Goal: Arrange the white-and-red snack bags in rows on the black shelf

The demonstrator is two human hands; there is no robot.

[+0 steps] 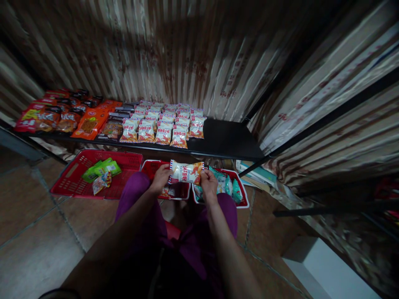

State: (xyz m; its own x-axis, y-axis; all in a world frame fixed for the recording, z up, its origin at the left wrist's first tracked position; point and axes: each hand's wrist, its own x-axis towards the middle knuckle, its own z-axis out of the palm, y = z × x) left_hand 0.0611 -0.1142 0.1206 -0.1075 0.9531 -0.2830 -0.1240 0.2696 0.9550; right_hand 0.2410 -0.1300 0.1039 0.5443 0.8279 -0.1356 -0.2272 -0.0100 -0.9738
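A white snack bag [186, 172] with red lettering and an orange corner is stretched sideways between my two hands. My left hand [161, 177] pinches its left end, and my right hand [209, 182] grips the right end. Under the bag is a small red basket [181, 192] with a few packets low inside. Beyond my hands, rows of matching white bags [163, 132] stand on a black shelf [224, 137].
A large red basket [75, 174] at left holds green packets [102, 168] and a colourful one. At right a red basket [245, 195] holds teal bags [226, 182]. Orange packs [92, 122] fill the shelf's left. A white box [330, 270] sits lower right.
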